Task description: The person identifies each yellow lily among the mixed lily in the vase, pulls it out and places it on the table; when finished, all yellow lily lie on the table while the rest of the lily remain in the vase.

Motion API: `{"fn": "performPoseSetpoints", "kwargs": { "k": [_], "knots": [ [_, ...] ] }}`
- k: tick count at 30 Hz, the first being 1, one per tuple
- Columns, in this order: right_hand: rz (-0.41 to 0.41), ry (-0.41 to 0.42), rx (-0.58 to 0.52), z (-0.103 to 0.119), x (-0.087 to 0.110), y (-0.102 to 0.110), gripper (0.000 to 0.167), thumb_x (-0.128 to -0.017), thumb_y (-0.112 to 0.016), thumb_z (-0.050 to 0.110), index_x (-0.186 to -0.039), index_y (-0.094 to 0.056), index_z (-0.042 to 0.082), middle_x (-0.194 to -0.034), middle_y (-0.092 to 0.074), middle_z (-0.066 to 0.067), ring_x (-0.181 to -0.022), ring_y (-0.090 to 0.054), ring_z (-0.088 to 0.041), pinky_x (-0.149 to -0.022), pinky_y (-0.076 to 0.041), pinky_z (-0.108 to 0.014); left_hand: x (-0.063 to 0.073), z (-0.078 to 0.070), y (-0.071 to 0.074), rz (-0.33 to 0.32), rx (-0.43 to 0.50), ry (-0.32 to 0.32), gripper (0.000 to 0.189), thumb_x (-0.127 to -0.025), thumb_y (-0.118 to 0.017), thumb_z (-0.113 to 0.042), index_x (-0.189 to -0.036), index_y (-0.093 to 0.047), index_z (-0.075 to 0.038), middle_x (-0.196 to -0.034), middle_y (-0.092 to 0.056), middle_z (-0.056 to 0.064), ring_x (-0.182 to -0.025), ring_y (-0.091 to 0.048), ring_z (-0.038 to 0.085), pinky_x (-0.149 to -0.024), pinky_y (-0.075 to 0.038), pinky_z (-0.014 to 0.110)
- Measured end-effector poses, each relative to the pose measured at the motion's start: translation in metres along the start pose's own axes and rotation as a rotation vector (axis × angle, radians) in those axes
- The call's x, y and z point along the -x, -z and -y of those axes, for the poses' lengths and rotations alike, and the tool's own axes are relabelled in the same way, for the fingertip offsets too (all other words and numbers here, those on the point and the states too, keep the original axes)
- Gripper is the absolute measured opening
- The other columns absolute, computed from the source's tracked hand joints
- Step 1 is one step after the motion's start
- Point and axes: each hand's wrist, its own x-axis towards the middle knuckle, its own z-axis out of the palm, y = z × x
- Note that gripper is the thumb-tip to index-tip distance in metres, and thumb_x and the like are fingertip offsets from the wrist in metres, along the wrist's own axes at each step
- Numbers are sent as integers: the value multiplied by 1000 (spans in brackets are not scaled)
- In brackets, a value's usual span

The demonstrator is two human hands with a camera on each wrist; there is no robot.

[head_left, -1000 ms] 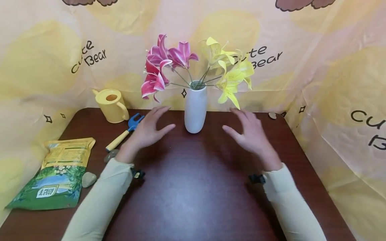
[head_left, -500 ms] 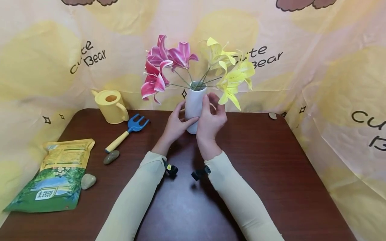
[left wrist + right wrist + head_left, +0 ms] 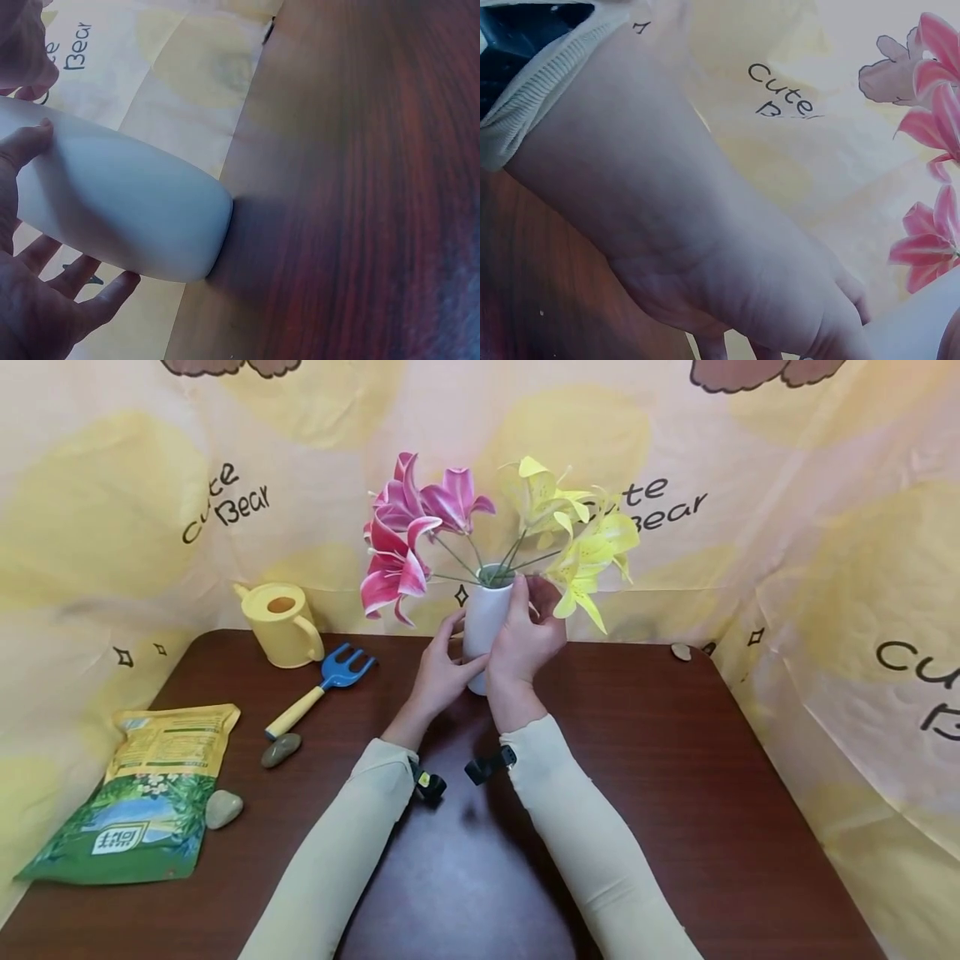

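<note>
A white vase (image 3: 483, 625) stands upright near the table's back edge, holding several pink lilies (image 3: 396, 564) to the left and yellow lilies (image 3: 588, 556) to the right. My left hand (image 3: 437, 677) grips its left side, thumb across the front, fingers spread along the far side in the left wrist view. Around the upper right side, close under the rim, my right hand (image 3: 525, 639) curls, its thumb pointing up. A low yellow lily partly covers its fingers, and its hold is mostly hidden in the right wrist view. The vase's base (image 3: 214, 251) meets the tabletop.
To the left are a yellow watering can (image 3: 277, 622), a blue hand fork (image 3: 318, 689) with a cream handle, two stones (image 3: 281, 750) and a green-yellow bag (image 3: 142, 797). A small stone (image 3: 681, 652) lies at the back right. Printed cloth (image 3: 315, 510) hangs behind.
Both hands came inward from either side and took hold of the vase. Since then my right hand has slid slightly upward, and the pink lilies have turned a little.
</note>
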Motion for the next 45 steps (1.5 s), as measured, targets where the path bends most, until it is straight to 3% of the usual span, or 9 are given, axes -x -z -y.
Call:
{"fn": "performPoseSetpoints", "kwargs": {
  "k": [9,15,22,32,38,45],
  "knots": [
    [4,80,52,2,-5,3,11,-97,-85,10,-106,-81,5,-99,-81,-6,-98,-75,-12,-91,-57,-31,3,-2,-3,8,-18,18,86,-99,-89,-25,-170,-42,-28,-164,-55,14,-141,-66,40,-118,-57,63],
    [12,134,71,9,-9,8,4,-98,-85,12,-97,-81,12,-89,-78,6,-93,-74,-13,-87,-57,-29,3,-4,-7,8,-20,11,86,-98,-90,-28,-170,-43,-29,-163,-57,12,-138,-67,38,-116,-59,61],
    [2,187,-36,20,-14,14,8,-97,-84,5,-96,-80,11,-88,-76,6,-89,-70,-14,-83,-53,-27,3,-5,-8,15,-22,9,88,-97,-91,-33,-170,-41,-33,-164,-56,11,-140,-66,38,-116,-59,60],
    [18,215,-204,59,-18,44,12,-95,-81,-8,-103,-81,1,-89,-77,-5,-75,-75,-17,-77,-65,-30,1,-1,-7,-2,-12,-11,88,-96,-92,-33,-170,-43,-33,-165,-56,12,-141,-66,40,-115,-60,61],
    [126,153,-192,77,-46,78,13,-96,-75,-12,-102,-81,-1,-83,-76,-10,-72,-77,-20,-71,-68,-33,2,-1,-1,-14,-19,3,87,-96,-92,-36,-169,-45,-36,-166,-56,10,-142,-65,38,-115,-60,60],
    [248,20,11,71,-97,125,11,-97,-75,-7,-104,-81,-2,-85,-74,-12,-69,-76,-20,-67,-67,-29,2,-2,0,-14,-40,17,87,-96,-92,-39,-169,-45,-34,-166,-56,10,-142,-66,38,-116,-60,60]
  ]
}}
